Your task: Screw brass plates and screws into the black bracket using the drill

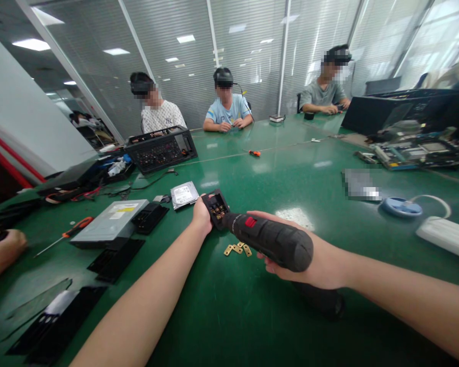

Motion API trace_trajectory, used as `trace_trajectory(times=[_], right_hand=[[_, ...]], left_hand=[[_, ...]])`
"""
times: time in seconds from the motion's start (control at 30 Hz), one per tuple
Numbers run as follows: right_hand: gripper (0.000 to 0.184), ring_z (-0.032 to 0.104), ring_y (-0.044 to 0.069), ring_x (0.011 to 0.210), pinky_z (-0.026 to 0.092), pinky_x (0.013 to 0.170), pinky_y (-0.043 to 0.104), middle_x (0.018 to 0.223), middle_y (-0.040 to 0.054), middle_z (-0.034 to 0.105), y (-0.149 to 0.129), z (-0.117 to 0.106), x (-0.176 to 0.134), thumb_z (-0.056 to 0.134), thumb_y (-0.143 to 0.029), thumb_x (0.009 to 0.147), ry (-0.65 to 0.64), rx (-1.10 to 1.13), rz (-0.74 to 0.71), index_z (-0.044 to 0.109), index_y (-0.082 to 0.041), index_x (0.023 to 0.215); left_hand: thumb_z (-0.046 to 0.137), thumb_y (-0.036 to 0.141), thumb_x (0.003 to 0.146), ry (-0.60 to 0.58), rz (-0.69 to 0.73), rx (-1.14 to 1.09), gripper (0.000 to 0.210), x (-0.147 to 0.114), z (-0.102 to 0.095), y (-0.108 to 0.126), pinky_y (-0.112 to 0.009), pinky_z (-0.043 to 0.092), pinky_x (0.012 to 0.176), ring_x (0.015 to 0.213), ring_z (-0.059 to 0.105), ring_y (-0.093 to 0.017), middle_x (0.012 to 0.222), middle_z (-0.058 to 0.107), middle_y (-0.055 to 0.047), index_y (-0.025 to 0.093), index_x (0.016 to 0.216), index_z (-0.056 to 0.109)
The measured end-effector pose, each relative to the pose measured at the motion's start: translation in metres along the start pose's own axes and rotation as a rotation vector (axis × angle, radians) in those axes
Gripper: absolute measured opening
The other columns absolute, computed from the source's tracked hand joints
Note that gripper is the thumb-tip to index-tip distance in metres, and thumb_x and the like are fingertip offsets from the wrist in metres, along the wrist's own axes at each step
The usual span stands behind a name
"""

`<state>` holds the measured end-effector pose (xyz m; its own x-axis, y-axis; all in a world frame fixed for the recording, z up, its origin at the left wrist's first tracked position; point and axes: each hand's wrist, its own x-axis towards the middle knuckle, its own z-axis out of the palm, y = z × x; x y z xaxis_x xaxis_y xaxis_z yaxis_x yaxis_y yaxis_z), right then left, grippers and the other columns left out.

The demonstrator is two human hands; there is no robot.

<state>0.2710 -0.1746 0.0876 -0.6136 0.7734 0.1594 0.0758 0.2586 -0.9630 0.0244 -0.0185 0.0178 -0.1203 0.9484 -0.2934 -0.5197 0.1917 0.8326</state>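
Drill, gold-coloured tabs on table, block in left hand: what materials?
Drill: matte black plastic, perhaps rubber; dull surface, soft highlights. Gold-coloured tabs: shiny metal, probably brass; yellow sheen. Block in left hand: likely plastic, finish unclear; black walls around gold-coloured bits.

Count one black power drill (pixel 271 239), one black terminal block (pixel 216 207) and four loose brass plates (pixel 228 250). Add two orange-handled screwdrivers (pixel 79 226) (pixel 255 153), one labelled hard drive (pixel 184 194), one flat silver box (pixel 110 221), one white power strip (pixel 448 237) and three people seated opposite (pixel 158 116) (pixel 229 108) (pixel 321 93).
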Motion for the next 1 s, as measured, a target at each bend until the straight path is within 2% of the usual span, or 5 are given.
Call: trace_trajectory(times=[0.17, 0.43, 0.57, 0.87, 1.0], right_hand=[[0.095, 0.068, 0.021, 0.084, 0.057, 0.077, 0.036, 0.094, 0.0035, 0.069, 0.003, -0.002, 0.000, 0.076, -0.013, 0.077, -0.020, 0.000, 0.008, 0.028, -0.018, 0.159], [0.110, 0.069, 0.023, 0.102, 0.056, 0.091, 0.041, 0.121, 0.0123, 0.069, 0.015, -0.010, 0.004, 0.082, -0.014, 0.076, -0.162, 0.066, -0.059, 0.016, -0.020, 0.164], [0.113, 0.069, 0.023, 0.103, 0.057, 0.089, 0.040, 0.125, 0.0140, 0.068, 0.017, -0.008, 0.004, 0.084, -0.016, 0.075, -0.142, 0.083, -0.021, 0.015, -0.020, 0.165], [0.114, 0.067, 0.018, 0.084, 0.058, 0.077, 0.035, 0.111, 0.0089, 0.068, 0.009, -0.003, 0.003, 0.083, -0.014, 0.073, -0.149, 0.168, 0.034, 0.014, -0.019, 0.164], [0.110, 0.068, 0.017, 0.085, 0.058, 0.076, 0.033, 0.106, 0.0063, 0.069, 0.008, -0.004, 0.005, 0.083, -0.011, 0.073, -0.145, 0.165, 0.003, 0.020, -0.020, 0.163]], left_hand=[[0.046, 0.035, 0.088, 0.007, -0.018, 0.004, 0.033, 0.000, 0.000, 0.000, -0.041, 0.056, 0.058, 0.054, 0.066, -0.027, 0.060, 0.065, -0.007, 0.015, 0.104, 0.067], [0.047, 0.037, 0.088, 0.027, -0.036, -0.014, 0.035, 0.002, -0.002, 0.000, -0.041, 0.055, 0.056, 0.055, 0.067, -0.028, 0.061, 0.066, -0.007, 0.015, 0.107, 0.067], [0.047, 0.036, 0.087, 0.010, -0.031, -0.023, 0.036, -0.001, -0.001, 0.001, -0.043, 0.057, 0.059, 0.055, 0.067, -0.027, 0.062, 0.066, -0.007, 0.014, 0.108, 0.067], [0.045, 0.036, 0.087, 0.001, -0.024, 0.018, 0.033, -0.002, 0.000, 0.002, -0.043, 0.057, 0.056, 0.056, 0.067, -0.028, 0.064, 0.068, -0.010, 0.013, 0.100, 0.066], [0.047, 0.033, 0.085, 0.010, -0.033, 0.018, 0.035, -0.003, 0.000, 0.003, -0.043, 0.057, 0.056, 0.056, 0.067, -0.028, 0.064, 0.068, -0.010, 0.012, 0.103, 0.067]])
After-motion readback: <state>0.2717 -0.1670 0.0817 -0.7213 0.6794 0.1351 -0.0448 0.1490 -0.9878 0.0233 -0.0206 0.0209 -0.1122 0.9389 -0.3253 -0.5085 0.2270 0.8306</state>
